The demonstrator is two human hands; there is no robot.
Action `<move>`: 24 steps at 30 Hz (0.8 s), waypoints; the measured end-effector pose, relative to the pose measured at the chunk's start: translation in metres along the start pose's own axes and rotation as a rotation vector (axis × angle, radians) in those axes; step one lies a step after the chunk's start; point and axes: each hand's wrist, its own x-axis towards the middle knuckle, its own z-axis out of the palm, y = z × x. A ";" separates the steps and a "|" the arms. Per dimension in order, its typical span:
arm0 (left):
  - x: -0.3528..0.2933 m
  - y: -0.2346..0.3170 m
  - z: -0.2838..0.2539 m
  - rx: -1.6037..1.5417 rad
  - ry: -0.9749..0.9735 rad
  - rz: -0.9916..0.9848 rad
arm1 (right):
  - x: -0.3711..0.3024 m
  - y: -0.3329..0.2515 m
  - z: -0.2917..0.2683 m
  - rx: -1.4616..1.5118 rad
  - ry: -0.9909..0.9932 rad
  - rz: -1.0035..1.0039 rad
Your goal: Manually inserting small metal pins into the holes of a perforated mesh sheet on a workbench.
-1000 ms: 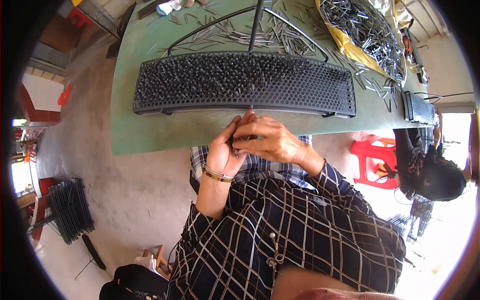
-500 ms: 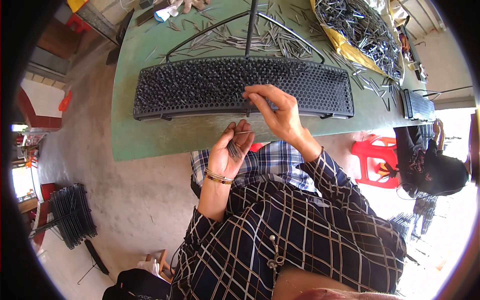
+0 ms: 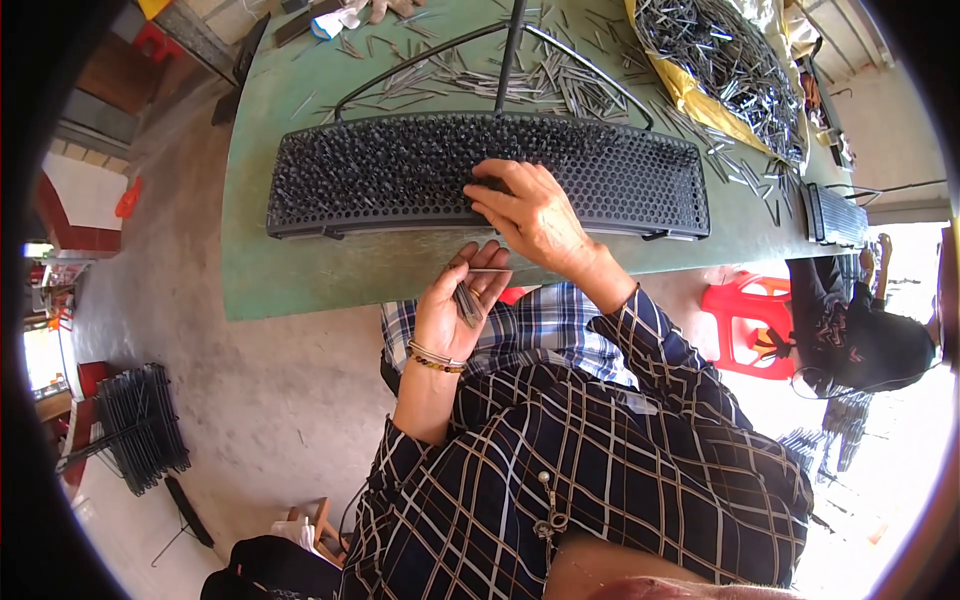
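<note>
A long black rack (image 3: 640,190) with a grid of round holes lies across the green table in front of me. Dark thin rods crowd its left and back holes; many at the front right look bare. Over the rack's middle front is my right hand (image 3: 540,218), thumb and fingers pinched together; whatever sits between the fingertips is too small or hidden to make out. Below the table's near edge, palm up, my left hand (image 3: 447,315) cradles a small bundle of thin metal rods (image 3: 467,304). One rod lies crosswise on its fingers.
Loose metal rods (image 3: 570,85) are strewn behind the rack, around its black frame bars (image 3: 420,65). A yellow-edged sack (image 3: 725,60) heaped with rods occupies the back right. Another rack (image 3: 838,212) sits at the table's right end, near a red stool (image 3: 740,325) and a person (image 3: 865,340).
My right hand has shifted slightly left and turned, its back now more upward and its fingertips over the holes. The left hand is almost still.
</note>
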 end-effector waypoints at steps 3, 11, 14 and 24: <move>0.002 0.003 0.002 -0.046 -0.001 0.001 | 0.001 -0.001 -0.010 -0.002 -0.013 0.017; 0.009 0.011 -0.001 -0.444 -0.313 -0.180 | -0.023 -0.013 -0.028 0.687 -0.299 0.068; 0.008 0.007 0.010 -0.273 -0.031 -0.073 | -0.028 -0.017 -0.034 0.561 -0.247 0.040; 0.008 -0.020 0.026 -0.084 0.039 -0.141 | -0.018 -0.007 -0.047 0.255 0.194 0.289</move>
